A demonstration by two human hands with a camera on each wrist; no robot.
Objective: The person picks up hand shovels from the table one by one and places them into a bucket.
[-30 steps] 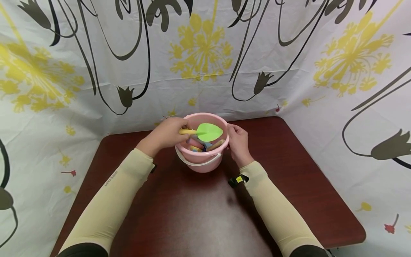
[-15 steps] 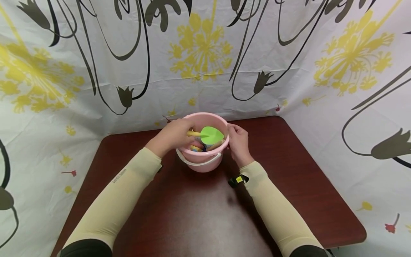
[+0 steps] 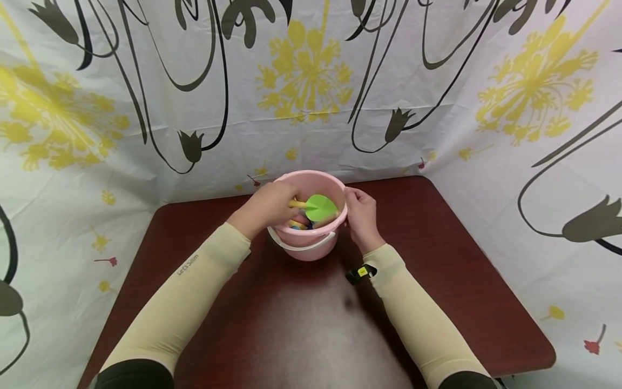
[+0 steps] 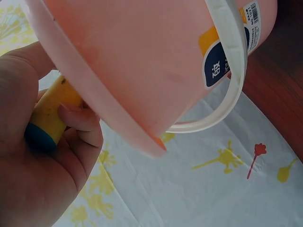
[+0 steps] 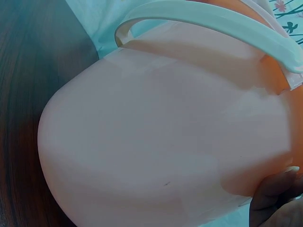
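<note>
A pink bucket [image 3: 311,251] with a white handle [image 5: 213,21] stands on the table near the back. My left hand [image 3: 272,204] grips the yellow handle [image 4: 59,104] of a toy shovel, whose end cap is blue-green. The shovel's green blade [image 3: 320,208] points right and overlaps the bucket's inside in the head view. On the bucket's right side, my right hand [image 3: 361,216] holds the rim, thumb and fingers showing at the edge in the right wrist view. Several small things [image 3: 297,225], partly hidden by hand and blade, lie inside the bucket.
The dark red-brown table [image 3: 301,329] extends in front of and beside the bucket. A white curtain [image 3: 311,140] with yellow and grey flowers hangs close behind it and along both sides. A printed label [image 4: 225,61] is on the bucket's wall.
My left hand has moved right and slightly down with the shovel, bringing the green blade lower in the bucket's mouth. The right hand and bucket have stayed nearly still.
</note>
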